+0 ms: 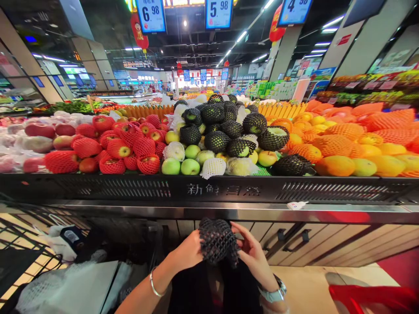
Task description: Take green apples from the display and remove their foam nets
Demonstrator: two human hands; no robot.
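Item: black foam net (218,242), bunched and rounded; whether a fruit sits inside cannot be told; left hand (191,250) grasping it at its left side, the fingers largely hidden behind it; right hand (251,248) grasping it more lightly at its right side, thumb and fingertips on the mesh; the two-sided hold is presumably to steady a soft, springy piece and keep its shape under control.

Position of item: between the two hands, touching both; held clear in front of the body, below the front edge of the table (114,187).

Surroundings: beyond both hands, a heap of fruit in black nets (214,113), sleeved probably against bruising; in front of that heap, green apples (190,167) and a fruit in a white net (213,167); beyond and left of the left hand, apples in red nets (144,148); beyond and right of the right hand, fruit in orange nets (337,139); net colours apparently set the kinds apart, the raised lip apparently stops rolling; right of and beyond the right hand, a white tag (296,205) on the metal ledge; left of the left hand, a wire cart (19,235); bracelet (153,284) on the left wrist; watch (276,294) on the right.
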